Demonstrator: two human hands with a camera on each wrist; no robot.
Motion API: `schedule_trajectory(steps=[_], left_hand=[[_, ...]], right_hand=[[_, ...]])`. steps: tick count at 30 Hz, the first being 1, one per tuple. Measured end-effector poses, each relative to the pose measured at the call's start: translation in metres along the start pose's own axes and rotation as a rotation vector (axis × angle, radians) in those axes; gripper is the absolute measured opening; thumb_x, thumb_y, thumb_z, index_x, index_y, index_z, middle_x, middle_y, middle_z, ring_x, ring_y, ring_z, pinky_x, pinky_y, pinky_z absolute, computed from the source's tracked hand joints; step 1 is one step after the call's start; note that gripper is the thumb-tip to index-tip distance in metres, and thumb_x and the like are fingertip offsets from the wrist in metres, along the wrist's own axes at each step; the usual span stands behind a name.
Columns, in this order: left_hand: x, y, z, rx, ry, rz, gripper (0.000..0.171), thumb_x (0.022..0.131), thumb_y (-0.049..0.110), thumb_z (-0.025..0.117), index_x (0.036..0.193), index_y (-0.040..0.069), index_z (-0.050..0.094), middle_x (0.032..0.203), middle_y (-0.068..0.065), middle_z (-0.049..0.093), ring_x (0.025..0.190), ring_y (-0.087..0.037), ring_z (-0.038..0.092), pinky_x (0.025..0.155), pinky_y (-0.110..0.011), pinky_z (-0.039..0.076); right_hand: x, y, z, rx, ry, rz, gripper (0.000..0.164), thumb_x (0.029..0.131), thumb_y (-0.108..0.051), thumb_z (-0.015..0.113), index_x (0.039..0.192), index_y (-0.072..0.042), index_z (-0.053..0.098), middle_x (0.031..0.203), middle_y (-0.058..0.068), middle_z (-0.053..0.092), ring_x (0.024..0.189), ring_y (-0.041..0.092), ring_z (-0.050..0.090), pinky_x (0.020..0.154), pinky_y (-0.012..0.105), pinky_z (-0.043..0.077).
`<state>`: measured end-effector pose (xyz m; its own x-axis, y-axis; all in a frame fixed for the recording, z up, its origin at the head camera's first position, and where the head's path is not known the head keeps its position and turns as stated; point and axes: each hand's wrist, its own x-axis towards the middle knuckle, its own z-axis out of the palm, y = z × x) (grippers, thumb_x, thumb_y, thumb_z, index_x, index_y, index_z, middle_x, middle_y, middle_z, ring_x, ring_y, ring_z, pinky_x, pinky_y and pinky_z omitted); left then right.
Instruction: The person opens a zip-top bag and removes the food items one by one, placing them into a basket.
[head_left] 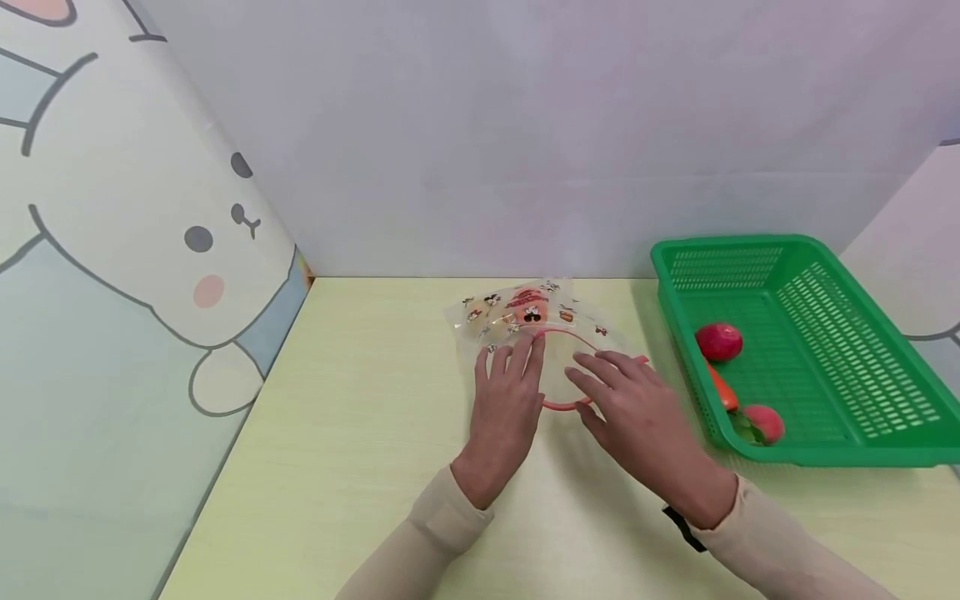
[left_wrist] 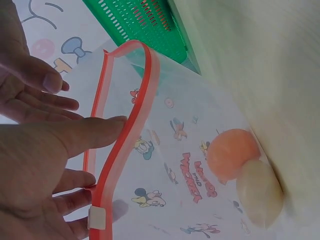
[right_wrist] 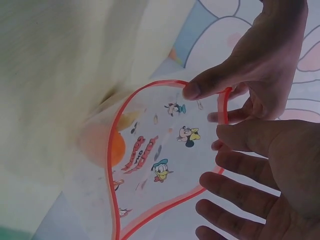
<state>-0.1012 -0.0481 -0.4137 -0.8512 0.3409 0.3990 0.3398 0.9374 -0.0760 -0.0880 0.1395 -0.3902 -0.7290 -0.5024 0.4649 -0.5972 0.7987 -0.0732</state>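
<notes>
A clear zip bag point(head_left: 480, 321) with cartoon prints stands with its red-rimmed mouth point(left_wrist: 131, 120) spread into a loop. Through the plastic show an orange ball-like thing point(left_wrist: 233, 155) and a pale oval one point(left_wrist: 259, 194), side by side at the bottom. My left hand point(head_left: 506, 408) holds the mouth at one side, its thumb laid over the red strip and its fingers around the other side. A white slider point(left_wrist: 97, 218) sits on that strip near it. On the opposite side, my right hand point(head_left: 637, 417) has its fingers spread, their tips at the rim.
To the right, a green basket point(head_left: 795, 457) holds a dark pink round item point(head_left: 718, 342), an orange carrot-like piece point(head_left: 722, 387) and a pinkish-red round item point(head_left: 765, 423) beside green leaves. A pale wall point(head_left: 480, 167) closes off the table's back, and a rabbit-print panel point(head_left: 135, 250) borders the left.
</notes>
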Motion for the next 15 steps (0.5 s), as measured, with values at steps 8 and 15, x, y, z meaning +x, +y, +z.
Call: schedule_trajectory(steps=[8,15], left_hand=[[-0.0005,-0.0001,0.0004,-0.003,0.011,0.000,0.092,0.079,0.032,0.096,0.156,0.013,0.050,0.153,-0.003,0.052,0.126,-0.024,0.056,0.113,-0.051,0.045],[-0.0003,0.0005,-0.0002,-0.003,-0.003,0.004,0.091,0.080,0.033,0.095,0.157,0.013,0.050,0.154,-0.003,0.050,0.129,-0.024,0.055,0.113,-0.051,0.044]], right_hand=[[0.0023,-0.0023,0.0030,-0.007,-0.050,-0.002,0.068,0.064,-0.019,0.103,0.125,-0.007,0.077,0.133,0.014,0.072,0.120,0.038,0.067,0.096,0.053,0.059],[0.0067,-0.0036,0.0096,-0.026,-0.068,-0.043,0.062,0.069,-0.018,0.101,0.125,-0.008,0.076,0.134,0.014,0.071,0.123,0.037,0.066,0.102,0.052,0.056]])
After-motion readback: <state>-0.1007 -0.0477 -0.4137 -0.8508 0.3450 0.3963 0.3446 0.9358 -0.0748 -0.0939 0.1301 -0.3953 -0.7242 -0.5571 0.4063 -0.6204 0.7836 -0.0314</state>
